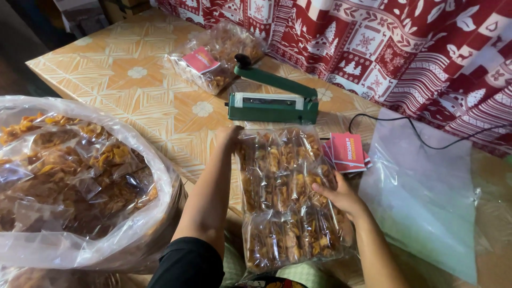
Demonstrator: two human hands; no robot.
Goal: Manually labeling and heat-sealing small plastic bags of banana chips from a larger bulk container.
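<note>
The long clear plastic pack of small snack packets [285, 197] lies with its long axis running away from the person, its far end toward the green metal heat sealer [273, 104]. The left hand [229, 136] grips its far left corner; the right hand [336, 194] clasps its right edge. Crinkly and glossy, it rests on the orange patterned tabletop [133, 80], beside flat pink paper labels [348, 152] and a large clear bag of brown chips [74, 176].

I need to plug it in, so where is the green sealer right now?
In the head view the green sealer sits on the table just beyond the bag held in both hands, left of the pink cards.
</note>
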